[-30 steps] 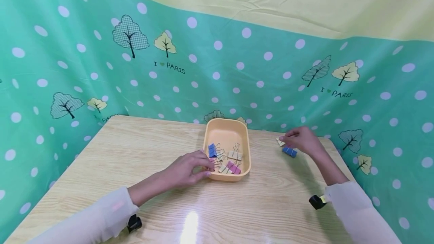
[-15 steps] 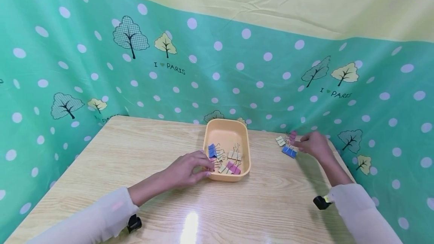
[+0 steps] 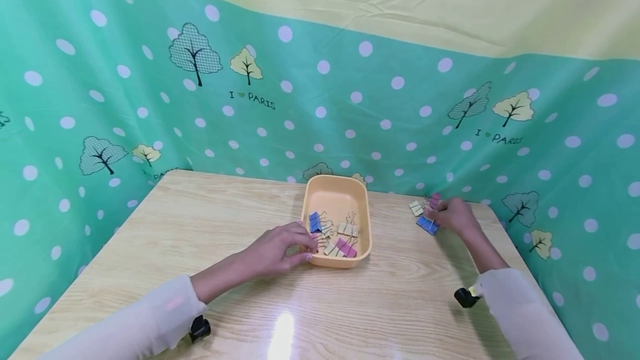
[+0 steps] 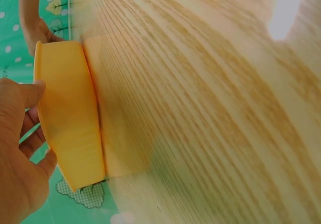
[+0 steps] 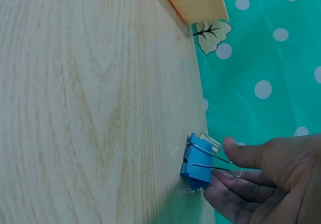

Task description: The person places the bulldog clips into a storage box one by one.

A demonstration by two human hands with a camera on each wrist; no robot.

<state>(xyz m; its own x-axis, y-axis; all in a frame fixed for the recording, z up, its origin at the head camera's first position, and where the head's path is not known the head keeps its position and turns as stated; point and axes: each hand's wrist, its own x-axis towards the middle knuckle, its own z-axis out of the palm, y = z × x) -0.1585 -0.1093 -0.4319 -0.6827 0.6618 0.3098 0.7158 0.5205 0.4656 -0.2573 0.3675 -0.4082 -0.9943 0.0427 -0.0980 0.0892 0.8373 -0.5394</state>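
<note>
My left hand [image 3: 280, 249] grips the near left rim of a yellow-orange plastic tray [image 3: 332, 193]; in the left wrist view, thumb and fingers [image 4: 36, 92] bend over its edge. Inside lie several binder clips, among them a blue clip [image 3: 314, 222], a cream clip [image 3: 348, 230] and a pink clip [image 3: 347, 248]. At the table's back right, my right hand [image 3: 454, 218] pinches the wire handles of another blue binder clip [image 5: 198, 158] between thumb and fingers. Just behind it are a cream binder clip [image 3: 415, 208] and a pink binder clip [image 3: 434, 199], partly covered by wires and fingers.
The light wooden table [image 3: 390, 293] ends at a green dotted curtain [image 3: 340, 126] hanging close behind the tray and along both sides. A stretch of tabletop separates the tray from the loose clips.
My right hand first drew back right from the cream clip, uncovering the pink one, then came left to the blue clip's handles. My left hand and the tray stay put.
</note>
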